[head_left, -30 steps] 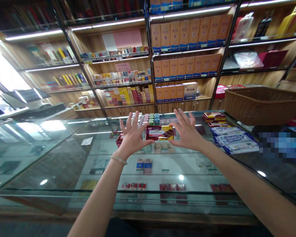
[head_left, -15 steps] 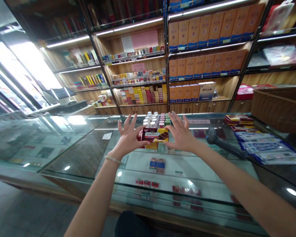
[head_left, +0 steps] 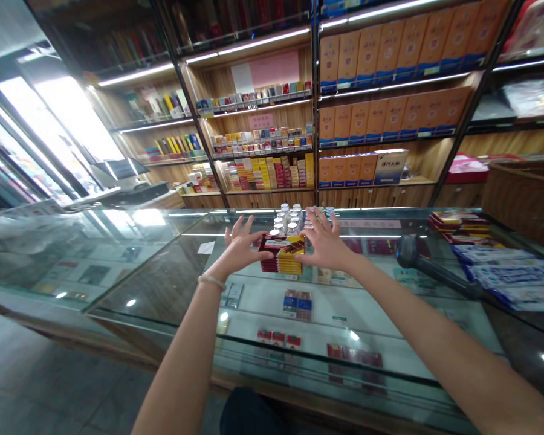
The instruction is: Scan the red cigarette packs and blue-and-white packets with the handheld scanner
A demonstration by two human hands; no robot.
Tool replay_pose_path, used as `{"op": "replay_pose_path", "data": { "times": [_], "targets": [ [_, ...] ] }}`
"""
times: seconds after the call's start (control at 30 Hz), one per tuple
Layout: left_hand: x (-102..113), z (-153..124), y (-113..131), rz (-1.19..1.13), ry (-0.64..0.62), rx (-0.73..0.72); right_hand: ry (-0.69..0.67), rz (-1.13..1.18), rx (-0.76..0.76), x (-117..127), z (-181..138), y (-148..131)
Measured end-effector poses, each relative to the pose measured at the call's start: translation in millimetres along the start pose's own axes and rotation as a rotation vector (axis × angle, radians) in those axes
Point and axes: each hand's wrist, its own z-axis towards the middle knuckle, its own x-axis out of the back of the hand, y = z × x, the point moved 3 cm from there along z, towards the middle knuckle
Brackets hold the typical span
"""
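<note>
A dark red and yellow chocolate bar lies flat on top of a stack of matching chocolate bars on the glass counter. At its left end my left hand grips it between thumb and fingers. The opposite end is pinched by my right hand, whose other fingers point up and away. Just behind the stack stand rows of small bottles with white caps; my right hand partly hides those on the right.
The glass display counter spreads below my arms, with small packs inside. To the right lie a handheld scanner, blue-white packets, more chocolate bars and a brown basket. Stocked shelves line the back wall.
Both hands have lowered the chocolate bar onto the stack, where it now lines up with those beneath. The whole view has shifted slightly.
</note>
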Motion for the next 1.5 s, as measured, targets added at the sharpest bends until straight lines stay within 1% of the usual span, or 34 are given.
{"op": "replay_pose_path", "data": {
  "times": [0.23, 0.43, 0.6, 0.7, 1.0, 1.27, 1.33, 1.5],
  "targets": [
    [-12, 9, -12, 0.012, -0.04, -0.011, -0.024, -0.018, -0.017, -10, 3, 0],
    [-19, 13, -17, 0.002, -0.079, -0.015, -0.043, -0.024, -0.027, -15, 4, 1],
    [-26, 12, -23, -0.018, -0.055, -0.033, -0.074, -0.019, -0.036, -17, 2, 0],
    [-29, 11, -25, -0.014, -0.066, -0.02, -0.08, -0.01, -0.041, -18, 1, 2],
    [-30, 8, -23, -0.002, -0.064, 0.008, -0.087, -0.018, -0.035, -17, -3, 2],
    [-28, 3, -22, -0.057, -0.108, 0.049, -0.087, -0.009, -0.026, -17, -5, 1],
    [-28, 2, -21, -0.06, -0.096, 0.07, -0.085, -0.028, -0.034, -17, -5, 1],
    [-27, 0, -17, -0.025, -0.013, 0.096, -0.057, -0.1, -0.003, -16, -6, 0]
  ]
}}
